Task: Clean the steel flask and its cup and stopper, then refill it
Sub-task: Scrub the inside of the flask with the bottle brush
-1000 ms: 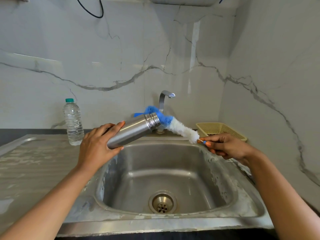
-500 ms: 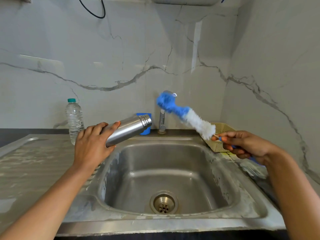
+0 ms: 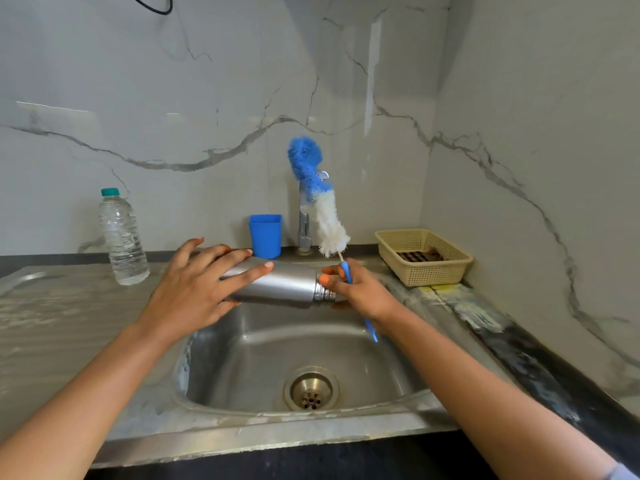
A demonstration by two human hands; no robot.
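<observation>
The left hand (image 3: 194, 292) is wrapping its grip round the flask (image 3: 284, 284), lying level over the sink's (image 3: 242, 358) 12 o'clock edge, mouth pointing to 3 o'clock. The right hand (image 3: 360, 292) is gripping the brush (image 3: 329, 216), head up at 12, thumb touching the flask's neck. The cup (image 3: 265, 235) is sitting behind.

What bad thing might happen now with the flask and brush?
The steel flask lies sideways above the sink, held by the left hand; it might slip and drop in. The right hand grips the bottle brush while touching the flask's mouth; the upright bristles could bump the tap or flick drips.
</observation>
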